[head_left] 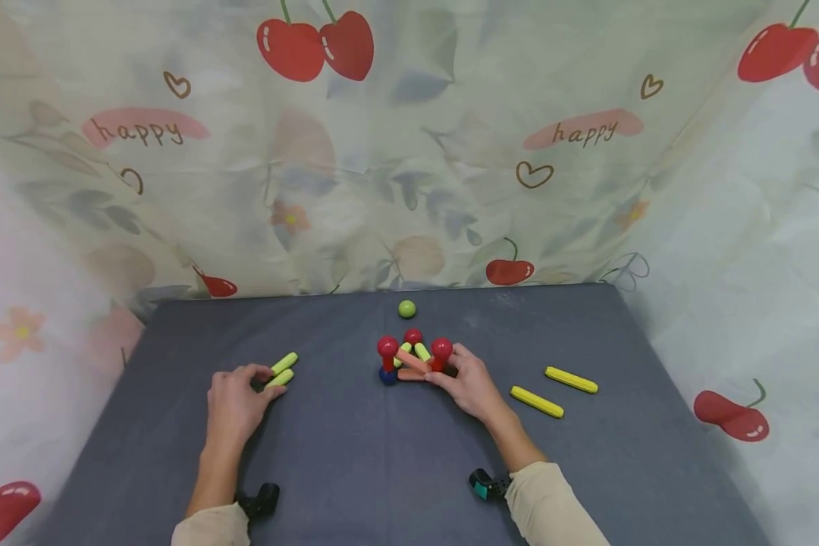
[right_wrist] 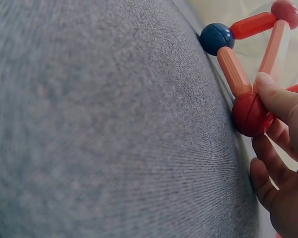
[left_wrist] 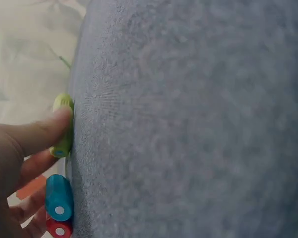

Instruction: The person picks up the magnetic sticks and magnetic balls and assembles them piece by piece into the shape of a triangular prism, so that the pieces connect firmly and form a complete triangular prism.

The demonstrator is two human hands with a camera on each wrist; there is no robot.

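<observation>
A frame of magnetic building sticks and balls stands mid-table, with a red ball [head_left: 387, 346] above a blue ball [head_left: 388, 375]. Its orange sticks [right_wrist: 233, 72] lead to a lower red ball [right_wrist: 249, 115]. My right hand [head_left: 467, 383] holds this near corner, thumb on the slanting orange stick [right_wrist: 274, 49] and fingers behind the red ball. To the left, my left hand [head_left: 235, 402] pinches a light green stick [left_wrist: 62, 141] between thumb and fingers. A second light green stick [head_left: 284, 363] lies alongside. Blue [left_wrist: 58, 196] and red sticks [left_wrist: 59, 228] show near its lower fingers.
Two yellow sticks [head_left: 537, 402] lie on the dark grey cloth right of the right hand. A green ball [head_left: 406, 309] sits behind the frame, near the table's back edge. A cherry-patterned curtain [head_left: 409, 189] rises at the back and sides.
</observation>
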